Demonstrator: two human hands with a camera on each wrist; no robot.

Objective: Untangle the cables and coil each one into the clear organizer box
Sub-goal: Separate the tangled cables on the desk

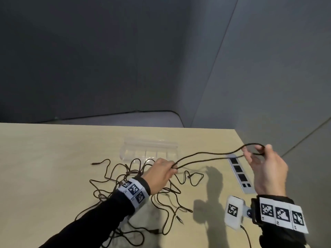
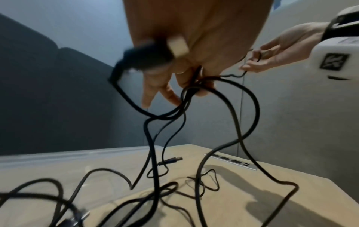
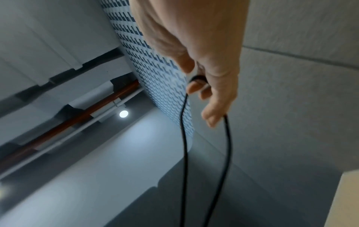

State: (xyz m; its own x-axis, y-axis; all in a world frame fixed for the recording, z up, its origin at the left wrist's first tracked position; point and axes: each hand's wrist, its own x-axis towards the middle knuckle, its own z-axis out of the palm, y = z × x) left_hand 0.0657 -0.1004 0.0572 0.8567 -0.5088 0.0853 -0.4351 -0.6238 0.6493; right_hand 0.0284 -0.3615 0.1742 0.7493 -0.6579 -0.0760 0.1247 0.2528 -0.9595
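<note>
- Across the lower half of the head view, a pale wooden table (image 1: 53, 158) is seen, set against grey walls (image 1: 107, 59).
- On the table, a tangle (image 1: 136, 190) of thin black cables is spread out, with several plug ends lying free at its edges.
- Just behind the tangle, a clear box (image 1: 149, 149) is set on the table with its lid open; no cable is seen inside it.
- Near the table's right edge, a white strip (image 1: 240, 173) printed with black squares is laid flat.
- One cable (image 1: 206, 156) is raised off the table as a doubled strand, stretched between the two hands.
- The left hand (image 1: 159, 171) is held above the tangle; several strands are pinched between its thumb and curled fingers, and loops are seen hanging from it down to the table in the left wrist view.
- The right hand (image 1: 266, 169) is raised over the right edge; the cable's looped end is hooked around its bent fingers (image 3: 196, 87), which are curled on it.
</note>
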